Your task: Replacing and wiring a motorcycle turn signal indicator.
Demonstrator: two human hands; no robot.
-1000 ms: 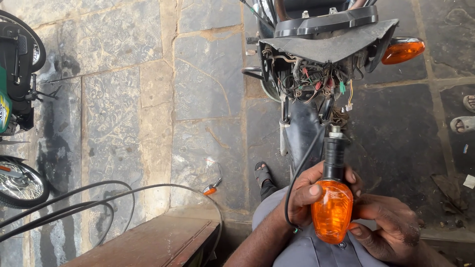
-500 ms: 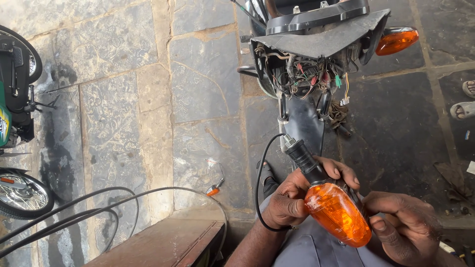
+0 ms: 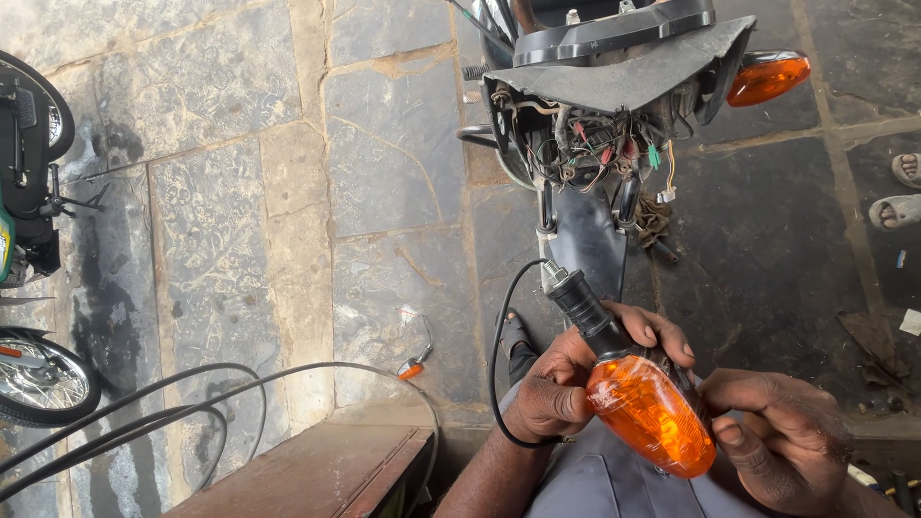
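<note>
Orange turn signal (image 3: 650, 412) sits gripped between both hands' fingers (image 3: 662, 336).

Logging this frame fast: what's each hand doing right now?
Left hand: closed around the black stem of the orange turn signal lamp.
Right hand: fingers curled against the lamp's lens side, holding it.

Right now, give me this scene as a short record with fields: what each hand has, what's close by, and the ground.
left hand: left hand grips the black stalk of the turn signal lamp
right hand: right hand touches the orange lens at its far end
lamp wire: black wire loops from the stalk's tip down past the left wrist
ahead: motorcycle rear, tail opened, loose wiring showing, one orange signal mounted
ground: stone paving
left edge: second motorcycle, black cables
below: wooden bench
</note>
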